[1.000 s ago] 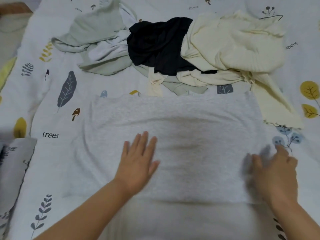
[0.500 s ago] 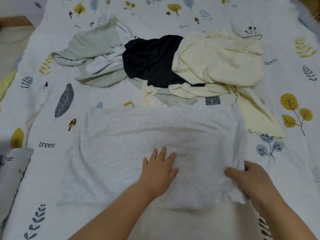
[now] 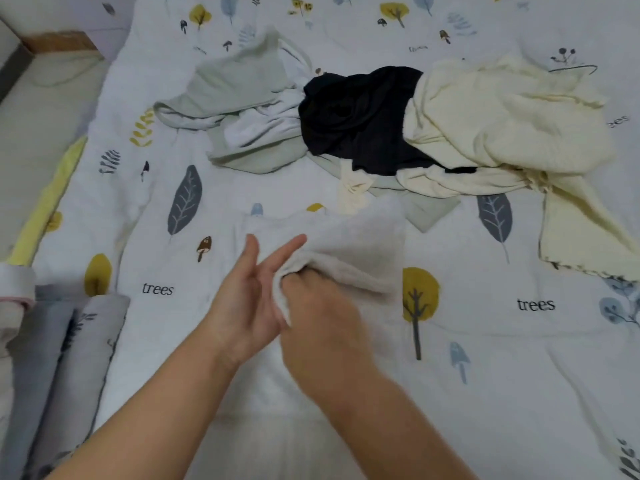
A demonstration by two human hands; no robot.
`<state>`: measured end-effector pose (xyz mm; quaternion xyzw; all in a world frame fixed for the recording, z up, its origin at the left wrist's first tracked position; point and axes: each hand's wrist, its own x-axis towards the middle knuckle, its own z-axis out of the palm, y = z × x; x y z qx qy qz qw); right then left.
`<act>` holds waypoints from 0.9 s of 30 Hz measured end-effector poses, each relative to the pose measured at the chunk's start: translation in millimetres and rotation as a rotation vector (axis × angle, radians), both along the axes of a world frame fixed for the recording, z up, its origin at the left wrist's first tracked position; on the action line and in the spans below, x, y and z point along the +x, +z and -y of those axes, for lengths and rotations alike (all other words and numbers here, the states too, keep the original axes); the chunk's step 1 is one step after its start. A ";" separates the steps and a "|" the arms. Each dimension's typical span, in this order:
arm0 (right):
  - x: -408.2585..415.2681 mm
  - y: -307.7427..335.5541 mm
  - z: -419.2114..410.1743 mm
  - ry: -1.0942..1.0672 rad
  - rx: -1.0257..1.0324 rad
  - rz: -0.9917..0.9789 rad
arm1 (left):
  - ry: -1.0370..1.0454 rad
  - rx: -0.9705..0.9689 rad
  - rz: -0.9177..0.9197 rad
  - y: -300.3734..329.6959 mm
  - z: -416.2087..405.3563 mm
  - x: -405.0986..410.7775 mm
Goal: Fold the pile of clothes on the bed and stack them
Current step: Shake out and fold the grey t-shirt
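A light grey garment lies in the middle of the bed, its right side folded over to the left. My right hand grips the folded edge and carries it toward my left hand. The left hand stands on edge with straight fingers against the fabric. Behind lies the unfolded pile: a pale green piece, a black piece and a cream knit piece trailing to the right.
The bed sheet is white with leaf, tree and mushroom prints. A rolled grey patterned quilt lies at the lower left edge. The floor shows beyond the bed's left side.
My right hand has taken the garment's right edge and swept it leftward over the middle, meeting the left hand. The left hand has turned from flat on the cloth to standing on edge.
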<state>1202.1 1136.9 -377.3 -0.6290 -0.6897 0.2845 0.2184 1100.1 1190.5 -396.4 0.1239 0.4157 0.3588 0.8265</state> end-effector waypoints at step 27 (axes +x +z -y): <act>48.2 -73.4 25.6 -0.404 -0.304 0.186 | 0.271 -0.184 -0.866 -64.0 -68.4 -45.5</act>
